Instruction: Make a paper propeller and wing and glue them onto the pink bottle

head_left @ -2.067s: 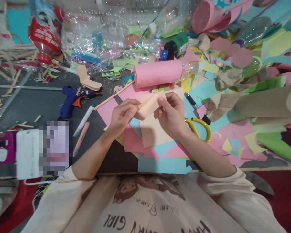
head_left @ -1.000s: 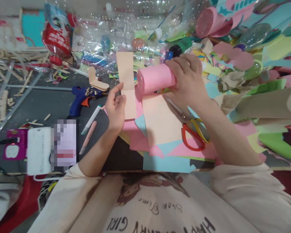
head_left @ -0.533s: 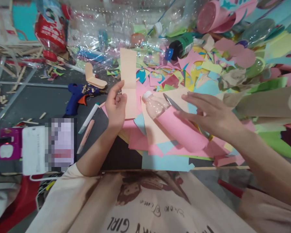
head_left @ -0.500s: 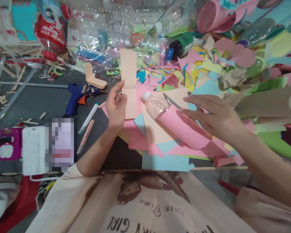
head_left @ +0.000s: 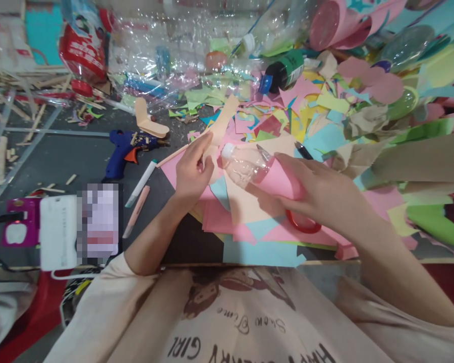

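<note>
My left hand (head_left: 192,169) pinches a peach paper strip (head_left: 222,121) that slants up and to the right. My right hand (head_left: 320,189) is wrapped round a small clear plastic bottle (head_left: 245,167) with a white cap, its body sleeved in pink paper (head_left: 282,182). The bottle lies tilted, cap toward my left hand, a little above a peach sheet (head_left: 245,204). Scissors with a red handle loop (head_left: 302,227) lie under my right wrist, on pink and blue sheets.
A blue glue gun (head_left: 126,146) and two pens (head_left: 140,177) lie left on the dark table. A white device (head_left: 58,233) sits at the near left. Clear plastic bottles (head_left: 181,55) and heaps of coloured paper scraps (head_left: 325,111) crowd the back and right.
My right hand has closed round the pink-sleeved bottle and lifted it, after laying it down on the sheets. The peach strip in my left hand has tilted from upright to slanting right.
</note>
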Available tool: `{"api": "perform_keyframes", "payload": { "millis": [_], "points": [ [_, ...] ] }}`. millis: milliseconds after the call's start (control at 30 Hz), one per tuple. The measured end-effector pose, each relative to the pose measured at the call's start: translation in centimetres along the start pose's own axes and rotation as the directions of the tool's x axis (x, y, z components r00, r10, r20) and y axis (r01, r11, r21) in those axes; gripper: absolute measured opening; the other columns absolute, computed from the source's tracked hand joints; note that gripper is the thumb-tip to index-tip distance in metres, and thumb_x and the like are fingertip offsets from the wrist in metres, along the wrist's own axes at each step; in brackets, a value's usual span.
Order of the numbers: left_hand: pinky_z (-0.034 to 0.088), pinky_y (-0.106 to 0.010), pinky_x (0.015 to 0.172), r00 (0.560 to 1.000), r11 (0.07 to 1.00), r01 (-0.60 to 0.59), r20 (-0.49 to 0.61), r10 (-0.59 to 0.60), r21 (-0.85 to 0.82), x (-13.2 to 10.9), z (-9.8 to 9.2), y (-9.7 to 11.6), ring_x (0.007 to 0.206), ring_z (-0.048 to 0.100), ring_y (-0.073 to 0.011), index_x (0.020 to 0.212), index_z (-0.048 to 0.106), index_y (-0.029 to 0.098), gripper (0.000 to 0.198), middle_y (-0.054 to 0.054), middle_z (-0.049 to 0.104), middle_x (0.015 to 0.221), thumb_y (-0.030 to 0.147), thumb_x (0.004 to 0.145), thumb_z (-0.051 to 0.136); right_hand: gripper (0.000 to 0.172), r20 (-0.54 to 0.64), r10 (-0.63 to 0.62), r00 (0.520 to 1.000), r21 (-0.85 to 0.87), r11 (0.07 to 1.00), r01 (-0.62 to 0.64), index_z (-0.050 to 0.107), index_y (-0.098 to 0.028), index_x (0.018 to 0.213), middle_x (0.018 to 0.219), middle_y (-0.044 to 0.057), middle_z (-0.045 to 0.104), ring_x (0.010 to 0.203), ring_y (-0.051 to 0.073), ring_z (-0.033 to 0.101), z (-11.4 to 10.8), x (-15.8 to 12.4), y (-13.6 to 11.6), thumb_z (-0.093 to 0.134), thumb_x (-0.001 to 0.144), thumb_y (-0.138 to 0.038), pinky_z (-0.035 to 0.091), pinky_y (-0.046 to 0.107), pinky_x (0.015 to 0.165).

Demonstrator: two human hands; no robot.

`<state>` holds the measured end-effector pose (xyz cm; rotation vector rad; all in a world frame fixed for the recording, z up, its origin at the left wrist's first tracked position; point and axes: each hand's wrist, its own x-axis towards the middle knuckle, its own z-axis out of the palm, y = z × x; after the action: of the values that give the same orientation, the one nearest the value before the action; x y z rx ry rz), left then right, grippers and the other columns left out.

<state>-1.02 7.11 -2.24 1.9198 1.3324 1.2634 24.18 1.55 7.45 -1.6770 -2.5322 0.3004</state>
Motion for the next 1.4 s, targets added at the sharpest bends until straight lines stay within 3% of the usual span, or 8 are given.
{"api": "perform_keyframes", "payload": {
  "millis": [200,367,533,700,900,1067,1267,1400],
  "points": [
    [0.054,-0.025,0.065,0.986,0.96,0.126,0.137,-0.094,-0.252,-0.4,0.0,1.2,0.07,0.065,-0.0114,0.122,0.066,0.024,0.04,-0.007,0.073,0.114,0.046,0.089,0.061,0.057,-0.027,-0.021,0.999,0.066,0.998,0.023,0.051,-0.026,0.137,0.121,0.011,0.072,0.103,0.034,0.068,-0.1,0.0,0.6,0.055,0.087,-0.051,0.055,0.043,0.073],
    [0.053,-0.022,0.053,0.951,0.801,0.3,0.233,-0.205,-0.517,-0.1,0.3,0.8,0.06,0.066,-0.0096,0.125,0.06,0.028,0.044,-0.009,0.07,0.123,0.052,0.088,0.06,0.055,-0.016,-0.036,0.999,0.11,0.993,0.037,0.049,-0.028,0.139,0.122,0.009,0.072,0.105,0.032,0.069,-0.1,0.1,1.0,0.055,0.088,-0.047,0.056,0.043,0.078],
    [0.045,-0.019,0.04,0.898,0.747,0.431,0.322,-0.301,-0.506,0.5,0.0,0.8,0.044,0.053,-0.004,0.106,0.072,0.023,0.035,-0.008,0.075,0.109,0.044,0.078,0.074,0.058,-0.027,-0.007,1.0,0.142,0.99,0.011,0.049,-0.03,0.14,0.121,0.008,0.072,0.103,0.032,0.07,0.1,-0.5,1.5,0.057,0.086,-0.051,0.057,0.043,0.075],
    [0.051,-0.024,0.057,0.938,0.78,0.314,0.303,-0.168,-0.541,1.1,-0.4,1.0,0.065,0.06,-0.0098,0.103,0.077,0.03,0.04,-0.004,0.073,0.102,0.046,0.068,0.084,0.059,-0.012,-0.035,0.999,0.229,0.973,0.037,0.048,-0.032,0.141,0.126,0.005,0.071,0.107,0.031,0.069,-0.1,-1.0,2.1,0.056,0.087,-0.055,0.058,0.044,0.081],
    [0.053,-0.036,0.093,0.917,0.769,0.329,0.378,-0.124,-0.547,1.1,-0.4,0.6,0.104,0.066,-0.0218,0.102,0.077,0.029,0.045,-0.006,0.073,0.107,0.054,0.065,0.083,0.061,0.022,-0.054,0.998,0.273,0.961,0.046,0.048,-0.033,0.141,0.129,0.006,0.069,0.11,0.031,0.069,-0.2,-1.1,2.5,0.056,0.086,-0.058,0.058,0.044,0.085],
    [0.055,-0.034,0.094,0.881,0.73,0.4,0.451,-0.14,-0.555,1.0,-0.8,0.6,0.109,0.067,-0.0236,0.108,0.074,0.027,0.056,-0.008,0.072,0.116,0.055,0.061,0.086,0.061,0.053,-0.043,0.998,0.279,0.96,0.027,0.049,-0.033,0.14,0.128,0.006,0.07,0.108,0.03,0.069,-0.3,-0.9,2.6,0.056,0.086,-0.059,0.058,0.044,0.084],
    [0.051,-0.034,0.098,0.803,0.79,0.435,0.582,-0.123,-0.432,1.5,-1.8,1.9,0.115,0.065,-0.0264,0.112,0.072,0.02,0.059,-0.009,0.072,0.118,0.049,0.062,0.086,0.063,0.097,-0.063,0.993,0.289,0.957,0.032,0.051,-0.029,0.14,0.127,0.007,0.07,0.109,0.031,0.069,-0.7,-0.7,2.6,0.053,0.086,-0.061,0.058,0.045,0.084],
    [0.053,-0.033,0.093,0.799,0.853,0.383,0.591,-0.112,-0.356,1.9,-2.4,2.8,0.107,0.068,-0.0245,0.108,0.071,0.018,0.055,-0.009,0.074,0.112,0.053,0.066,0.082,0.06,0.064,-0.09,0.994,0.279,0.958,0.068,0.051,-0.03,0.139,0.128,0.006,0.069,0.112,0.032,0.068,-0.7,-0.8,2.6,0.053,0.087,-0.059,0.058,0.047,0.086]
  ]
}}
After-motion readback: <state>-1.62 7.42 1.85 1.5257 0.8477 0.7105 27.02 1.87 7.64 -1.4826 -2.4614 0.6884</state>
